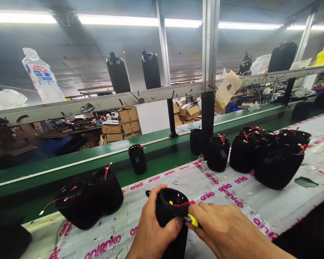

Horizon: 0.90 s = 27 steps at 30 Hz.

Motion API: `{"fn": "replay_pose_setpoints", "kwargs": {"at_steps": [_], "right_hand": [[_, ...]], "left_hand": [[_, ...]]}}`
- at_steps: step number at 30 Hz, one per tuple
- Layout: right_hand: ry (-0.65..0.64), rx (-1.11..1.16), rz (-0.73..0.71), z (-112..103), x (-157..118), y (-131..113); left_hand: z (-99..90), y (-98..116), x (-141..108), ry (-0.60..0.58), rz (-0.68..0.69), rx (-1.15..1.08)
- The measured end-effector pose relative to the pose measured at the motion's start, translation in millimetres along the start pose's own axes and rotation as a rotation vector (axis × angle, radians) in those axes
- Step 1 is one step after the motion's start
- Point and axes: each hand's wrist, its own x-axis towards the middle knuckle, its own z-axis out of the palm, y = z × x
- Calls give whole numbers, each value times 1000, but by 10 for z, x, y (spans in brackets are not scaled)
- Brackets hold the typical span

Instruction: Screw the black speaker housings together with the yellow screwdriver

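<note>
My left hand (158, 225) is wrapped round a black cylindrical housing (169, 212) near the bottom centre, thumb on its front and a finger at its rim. Red wires with a yellow connector lie over the housing's open top. At the right side of the rim, my right hand (216, 223) is closed on a small yellow tool (192, 219), whose tip touches or nearly touches the housing. The tool's far end is hidden in the hand.
Several black housings with red wires (279, 165) stand on the right of the covered table (162, 180). Two more (106, 192) are at the left. One (137, 160) stands on the green belt (162, 154). A metal post (210, 46) rises behind.
</note>
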Motion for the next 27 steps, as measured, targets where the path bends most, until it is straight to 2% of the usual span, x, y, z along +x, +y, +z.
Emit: {"fn": "replay_pose_setpoints", "kwargs": {"at_steps": [9, 20, 27], "right_hand": [[-2, -24, -1, -24, -23, 17], [-29, -183, 0, -70, -38, -38], [22, -124, 11, -5, -80, -55]], "left_hand": [[24, 40, -24, 26, 8, 26], [129, -67, -42, 162, -28, 135], [139, -62, -45, 221, -43, 135]]}}
